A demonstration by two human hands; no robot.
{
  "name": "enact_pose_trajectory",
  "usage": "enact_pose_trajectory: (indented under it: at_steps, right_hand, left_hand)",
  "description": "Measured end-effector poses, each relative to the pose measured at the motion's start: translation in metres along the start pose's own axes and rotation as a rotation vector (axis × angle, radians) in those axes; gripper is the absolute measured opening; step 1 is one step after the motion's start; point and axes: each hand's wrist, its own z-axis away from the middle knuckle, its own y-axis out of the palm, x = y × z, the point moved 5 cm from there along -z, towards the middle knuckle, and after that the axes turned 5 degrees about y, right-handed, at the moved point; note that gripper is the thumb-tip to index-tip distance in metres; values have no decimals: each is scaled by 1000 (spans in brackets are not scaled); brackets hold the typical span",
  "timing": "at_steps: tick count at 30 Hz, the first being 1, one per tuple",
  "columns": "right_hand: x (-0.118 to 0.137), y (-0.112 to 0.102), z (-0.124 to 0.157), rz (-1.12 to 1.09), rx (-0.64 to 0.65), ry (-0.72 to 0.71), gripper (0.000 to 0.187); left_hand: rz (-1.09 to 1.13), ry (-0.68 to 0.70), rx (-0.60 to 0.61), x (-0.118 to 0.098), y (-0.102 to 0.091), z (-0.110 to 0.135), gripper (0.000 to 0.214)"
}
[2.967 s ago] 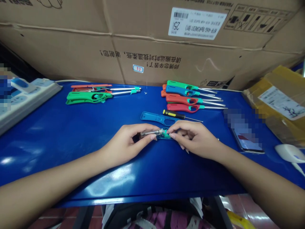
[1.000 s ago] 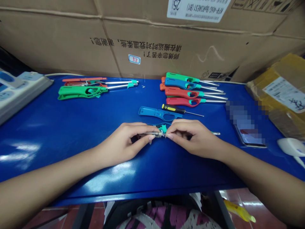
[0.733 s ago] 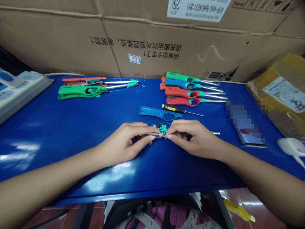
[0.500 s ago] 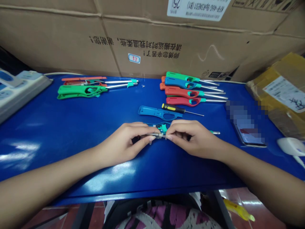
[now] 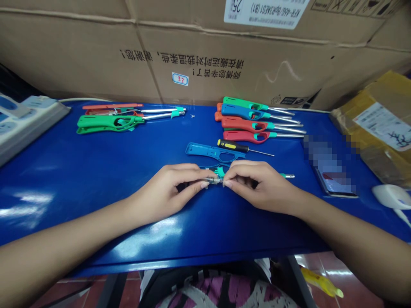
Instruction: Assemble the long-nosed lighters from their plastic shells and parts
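Between thumb and fingers, my left hand [image 5: 171,186] pinches a small clear plastic lighter part [image 5: 212,180] with a silvery end. My right hand [image 5: 260,184] is closed in a pinch at that part's right end, its fingertips hiding what they touch. Just behind both hands lies an opened lighter with a teal trigger [image 5: 220,172]; its metal nozzle tip [image 5: 289,176] sticks out right of my right hand. A loose blue handle half [image 5: 201,150] rests farther back. Touching or close to it is a black and yellow screwdriver [image 5: 230,146].
Several assembled lighters [image 5: 245,136] lie stacked at back right, and opened ones [image 5: 99,122] at back left. A phone [image 5: 334,175], a white device [image 5: 393,196] and a taped box [image 5: 382,115] are on the right. A power strip [image 5: 32,119] stands left; a large carton [image 5: 96,51] walls the back.
The clear part has tilted slightly, and my left fingertips have shifted a little on it. Both hands otherwise keep their places.
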Motion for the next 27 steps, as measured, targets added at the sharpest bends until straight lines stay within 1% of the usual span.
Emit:
enact_pose_trajectory:
  at_steps: [3, 7, 13, 18, 27]
  right_hand:
    - [-1, -2, 1, -14, -40, 12, 11]
    - [-1, -3, 1, -18, -51, 29, 10]
    - [2, -3, 1, -46, -94, -18, 10]
    - [1, -2, 1, -54, -79, -7, 13]
    - [-1, 2, 0, -51, -41, 44, 15]
  left_hand:
    - [0, -3, -37, -2, -1, -1, 33]
    - [2, 14, -61, -3, -1, -2, 32]
    - [-41, 19, -131, -3, -4, -1, 28]
    - [-46, 37, -121, -5, -4, -1, 21]
    - [-82, 106, -112, -9, -3, -1, 21]
